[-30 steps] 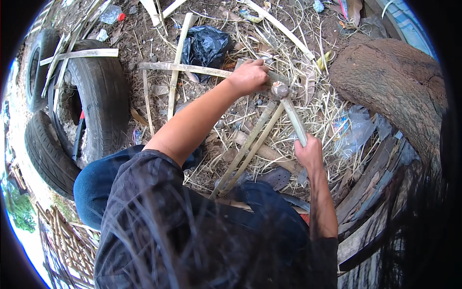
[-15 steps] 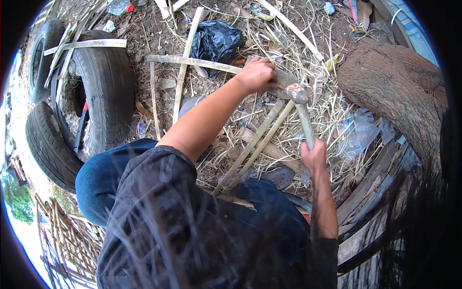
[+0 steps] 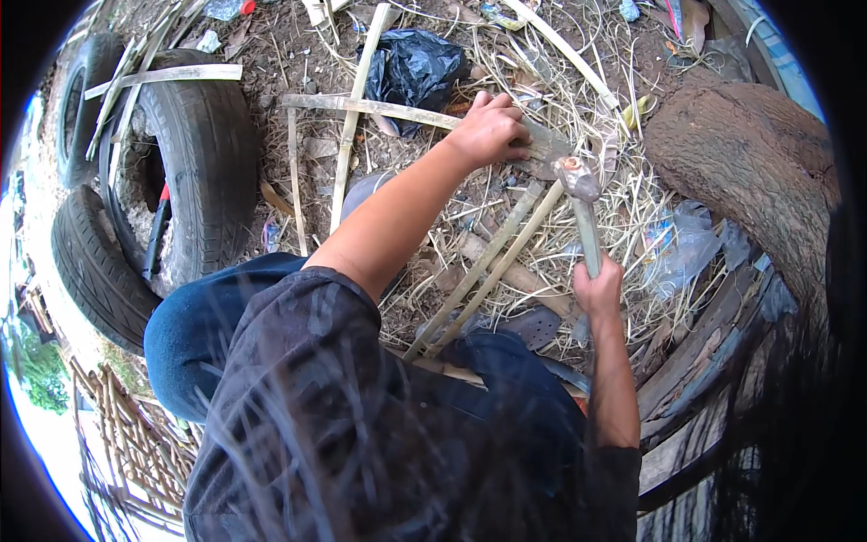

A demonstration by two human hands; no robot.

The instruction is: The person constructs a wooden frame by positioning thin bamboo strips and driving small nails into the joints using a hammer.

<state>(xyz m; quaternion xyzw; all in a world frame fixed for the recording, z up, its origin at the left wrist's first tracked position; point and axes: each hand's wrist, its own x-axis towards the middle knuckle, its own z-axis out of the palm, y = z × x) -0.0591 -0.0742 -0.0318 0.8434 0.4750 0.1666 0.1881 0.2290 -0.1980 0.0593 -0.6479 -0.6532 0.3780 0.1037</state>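
Observation:
My right hand [image 3: 599, 287] grips the wooden handle of a hammer [image 3: 582, 203]. The hammer's blunt, worn head lies at the ends of two bamboo strips [image 3: 488, 271], which slant down toward my legs. My left hand [image 3: 490, 131] is closed on a long bamboo strip [image 3: 388, 109], close to the hammer head. That strip runs out to the left and crosses another pale strip [image 3: 355, 113]. A flat greyish piece of wood [image 3: 549, 143] shows between my left hand and the hammer head. My left fingertips are partly hidden.
Old tyres [image 3: 203, 149] stand at left, with a red-and-black handled tool [image 3: 157, 233] inside one. A black plastic bag [image 3: 415, 72] lies ahead. Fibre shavings [image 3: 623, 226] litter the ground. At right are a thick trunk [image 3: 741, 154] and clear plastic [image 3: 686, 248]. A sandal [image 3: 531, 329] lies near my leg.
The whole view has shifted slightly. My left hand's fingers look a little more raised and bent on the strip. The hammer head stays by the strip ends, still in my right hand.

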